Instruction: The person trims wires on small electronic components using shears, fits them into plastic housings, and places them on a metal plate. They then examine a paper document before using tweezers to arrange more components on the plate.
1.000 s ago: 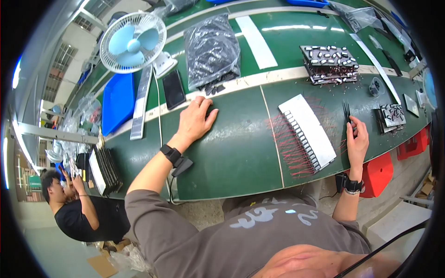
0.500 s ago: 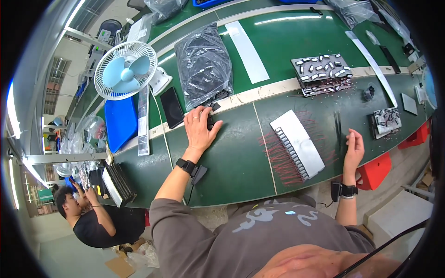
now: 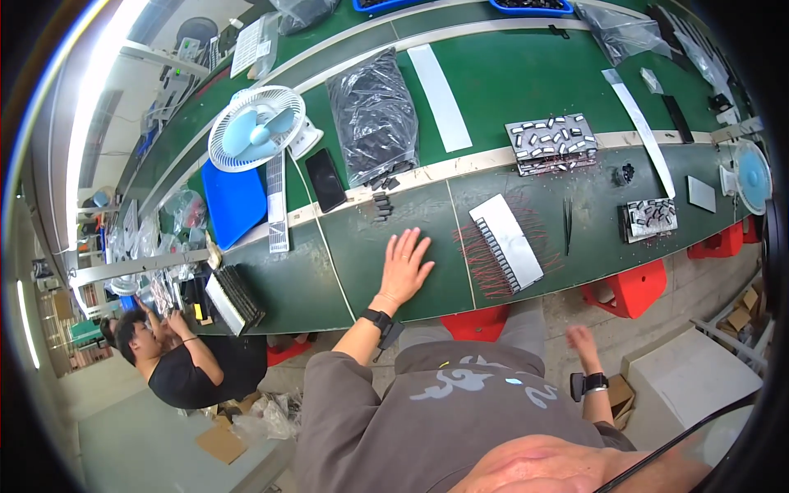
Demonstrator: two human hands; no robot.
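Observation:
My left hand [image 3: 404,267] lies open on the green table, fingers spread, with nothing in it. Beyond its fingertips sit several small black pieces [image 3: 382,207] by the mouth of a clear plastic bag of black parts [image 3: 371,123]. To that hand's right is a white plate [image 3: 511,238] with a row of small grey parts along its left edge and thin red wires fanning out on both sides. Past the plate lie dark tweezers [image 3: 567,226]. My right hand [image 3: 583,347] is off the table's front edge, its fingers blurred, touching nothing I can see.
A fan [image 3: 256,135], blue tray [image 3: 234,205] and black phone [image 3: 326,181] stand at the left. Foam blocks with small parts [image 3: 551,144] [image 3: 651,220] are at the right. Red stools [image 3: 629,289] stand below the edge; another person [image 3: 197,361] works at the left.
My left hand has drawn back toward me from the bag, uncovering the small black pieces. My right hand has moved off the table toward my side. The view has shifted.

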